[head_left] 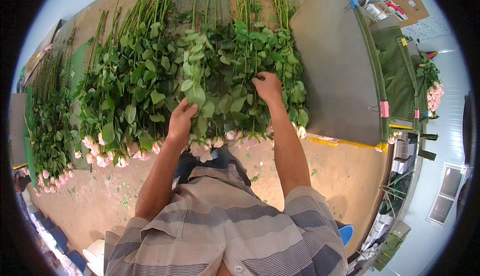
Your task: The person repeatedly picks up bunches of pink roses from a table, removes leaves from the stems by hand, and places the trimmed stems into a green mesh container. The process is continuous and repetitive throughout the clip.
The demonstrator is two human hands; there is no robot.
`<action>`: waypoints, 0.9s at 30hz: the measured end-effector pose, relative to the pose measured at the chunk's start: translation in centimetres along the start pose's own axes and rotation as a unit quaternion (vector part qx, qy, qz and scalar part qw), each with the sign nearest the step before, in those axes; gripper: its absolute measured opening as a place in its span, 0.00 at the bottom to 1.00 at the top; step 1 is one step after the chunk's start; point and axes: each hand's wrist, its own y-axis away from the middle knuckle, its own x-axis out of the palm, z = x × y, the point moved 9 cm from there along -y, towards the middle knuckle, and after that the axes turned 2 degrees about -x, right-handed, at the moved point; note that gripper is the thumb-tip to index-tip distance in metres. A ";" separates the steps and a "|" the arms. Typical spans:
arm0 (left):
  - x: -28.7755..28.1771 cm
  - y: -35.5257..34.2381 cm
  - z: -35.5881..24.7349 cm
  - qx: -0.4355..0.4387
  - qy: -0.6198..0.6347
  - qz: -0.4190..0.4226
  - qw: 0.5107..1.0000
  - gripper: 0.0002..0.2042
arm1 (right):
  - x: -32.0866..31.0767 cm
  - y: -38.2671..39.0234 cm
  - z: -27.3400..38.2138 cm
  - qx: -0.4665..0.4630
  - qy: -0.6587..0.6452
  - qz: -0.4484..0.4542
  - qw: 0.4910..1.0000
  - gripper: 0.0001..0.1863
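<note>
Long-stemmed pale pink roses [120, 76] lie in leafy rows across the table, blooms toward me and bare stem ends away. My left hand [182, 120] is closed on one rose [195, 95], lifted above the others; its bloom hangs near the table's front edge. To the right, my right hand [269, 87] is among the leaves, its fingers pinched at a thin rose stem [256, 61]. Leaves partly hide the fingertips.
An upright grey panel [335, 71] with green edging and clips borders the roses on the right. More roses [52, 141] lie at far left beside green netting [75, 71]. Leaf scraps dot the brown floor [100, 196]. Another pink rose bunch [435, 98] stands at far right.
</note>
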 end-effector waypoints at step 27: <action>9.6 -6.3 7.0 0.011 -0.126 0.064 0.990 0.18 | -0.7 0.7 0.0 -0.025 -0.092 0.031 0.995 0.21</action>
